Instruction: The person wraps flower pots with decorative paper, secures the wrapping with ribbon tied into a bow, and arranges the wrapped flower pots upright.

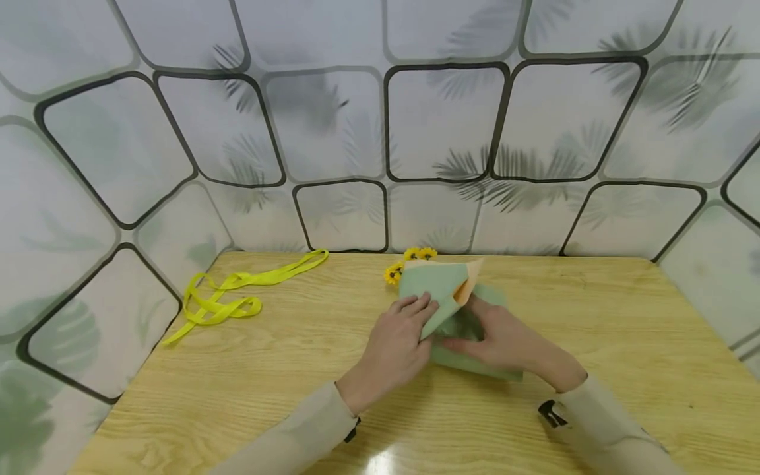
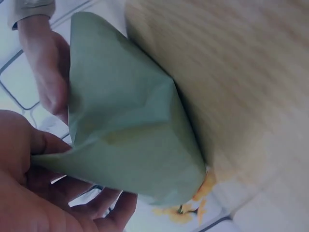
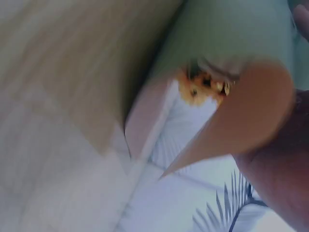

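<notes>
A sheet of wrapping paper (image 1: 436, 280), green outside and orange inside, is rolled loosely around yellow flowers (image 1: 393, 272) whose heads stick out at its far end. My left hand (image 1: 394, 343) pinches a paper edge between thumb and fingers; the left wrist view shows that fold close up. On the other side, my right hand (image 1: 505, 333) grips the paper with its thumb spread from the fingers, their tips partly hidden by the folds. In the right wrist view, a curled orange flap (image 3: 256, 111) stands up beside the flowers (image 3: 195, 92). The stems are mostly hidden by paper.
A bright yellow ribbon (image 1: 270, 277) lies in loose loops at the far left of the wooden table (image 1: 267, 369). Behind the table's back edge hangs a patterned cloth wall (image 1: 338, 218) with leaf prints.
</notes>
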### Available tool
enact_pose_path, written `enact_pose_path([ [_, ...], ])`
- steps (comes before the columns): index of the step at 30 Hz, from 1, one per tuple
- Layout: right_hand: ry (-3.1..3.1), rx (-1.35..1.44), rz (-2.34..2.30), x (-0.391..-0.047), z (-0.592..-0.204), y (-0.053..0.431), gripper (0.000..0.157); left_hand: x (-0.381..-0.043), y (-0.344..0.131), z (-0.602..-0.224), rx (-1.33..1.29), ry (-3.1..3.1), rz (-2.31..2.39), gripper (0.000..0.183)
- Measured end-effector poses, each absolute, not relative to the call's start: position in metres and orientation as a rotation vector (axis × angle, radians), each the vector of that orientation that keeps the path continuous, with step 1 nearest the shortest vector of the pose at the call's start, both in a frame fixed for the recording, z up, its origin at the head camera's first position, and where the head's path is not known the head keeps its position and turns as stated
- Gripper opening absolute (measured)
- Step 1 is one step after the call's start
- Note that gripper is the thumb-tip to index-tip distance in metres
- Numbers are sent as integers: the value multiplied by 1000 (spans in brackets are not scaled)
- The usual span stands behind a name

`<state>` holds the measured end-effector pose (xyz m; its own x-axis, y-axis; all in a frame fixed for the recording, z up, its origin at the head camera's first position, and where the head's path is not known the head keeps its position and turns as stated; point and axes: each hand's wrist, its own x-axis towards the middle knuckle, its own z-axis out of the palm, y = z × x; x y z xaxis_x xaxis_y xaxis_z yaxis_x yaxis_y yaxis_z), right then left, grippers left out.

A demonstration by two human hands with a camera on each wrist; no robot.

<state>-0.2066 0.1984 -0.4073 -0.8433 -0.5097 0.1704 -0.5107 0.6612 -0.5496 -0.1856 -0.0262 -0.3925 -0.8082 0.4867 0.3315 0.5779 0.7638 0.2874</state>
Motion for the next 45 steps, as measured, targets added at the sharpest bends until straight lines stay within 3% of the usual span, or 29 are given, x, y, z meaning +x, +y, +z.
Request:
enact_pose_path([
  [7, -2747, 570, 1113, -195, -383, 217, 46, -186, -26, -392, -887, -2689, -317, 50],
  [9, -2757, 417, 1218, -192, -376, 213, 49, -185, -24, -393, -889, -2697, -233, 54],
  [13, -2889, 196, 1376, -192, -369, 199, 76, -181, -20, -392, -882, -2707, -3, 59],
  [17, -2953, 185, 1548, -192, -373, 194, 92, -179, -19, -392, -898, -2668, 152, 65],
  [24, -2896, 301, 1783, -192, -380, 202, 86, -184, -27, -387, -1053, -2695, -80, 82],
  [31, -2919, 335, 1740, -190, -384, 205, 83, -197, -39, -379, -1199, -2737, -218, 53],
  [45, -2940, 448, 1221, -190, -400, 201, 73, -215, -45, -389, -1201, -2652, -416, 49],
])
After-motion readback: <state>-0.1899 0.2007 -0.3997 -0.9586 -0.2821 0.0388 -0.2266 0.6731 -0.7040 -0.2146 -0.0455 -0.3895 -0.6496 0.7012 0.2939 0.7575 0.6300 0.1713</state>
